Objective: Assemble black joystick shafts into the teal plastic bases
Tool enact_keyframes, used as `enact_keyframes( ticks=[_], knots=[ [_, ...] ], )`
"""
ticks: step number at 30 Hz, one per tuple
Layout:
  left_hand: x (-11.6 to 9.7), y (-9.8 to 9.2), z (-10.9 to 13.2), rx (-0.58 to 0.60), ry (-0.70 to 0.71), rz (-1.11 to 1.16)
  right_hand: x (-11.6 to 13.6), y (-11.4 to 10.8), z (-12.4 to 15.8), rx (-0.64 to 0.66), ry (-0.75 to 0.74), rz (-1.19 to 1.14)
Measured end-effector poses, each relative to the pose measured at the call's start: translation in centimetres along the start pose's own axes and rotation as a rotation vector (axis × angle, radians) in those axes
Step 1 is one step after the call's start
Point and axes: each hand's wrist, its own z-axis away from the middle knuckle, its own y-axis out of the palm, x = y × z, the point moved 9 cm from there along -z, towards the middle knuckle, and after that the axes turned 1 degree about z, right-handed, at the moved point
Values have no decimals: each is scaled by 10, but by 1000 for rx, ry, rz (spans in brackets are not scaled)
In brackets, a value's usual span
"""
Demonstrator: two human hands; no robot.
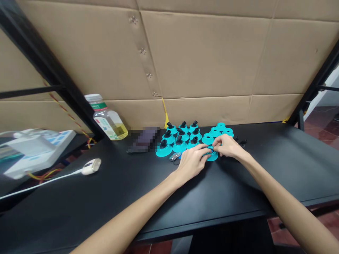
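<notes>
Turquoise discs (pixel 162 151) lie near a plastic bottle (pixel 108 121) with illegible label (pixel 103 123).

The left forearm (pixel 124 220) and right forearm (pixel 293 215) reached inward from the lower corners of the view, bare and angled toward each other above the black table (pixel 275 169). Near its far edge, the left hand (pixel 192 163) and right hand (pixel 228 146) came close together, with their fingers curled inward and the left fingertips (pixel 208 155) just beside the right fingertips (pixel 215 143).
</notes>
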Motion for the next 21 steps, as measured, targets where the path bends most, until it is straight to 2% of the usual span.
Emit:
enact_keyframes(
  ticks=[10, 21],
  knots=[
    [-1, 3, -2, 31, 8, -22, -5, 8, -12, 15, 46, -34],
    [1, -4, -4, 17, 10, 16, -3, 3, -6, 63, -26, -131]
  ],
)
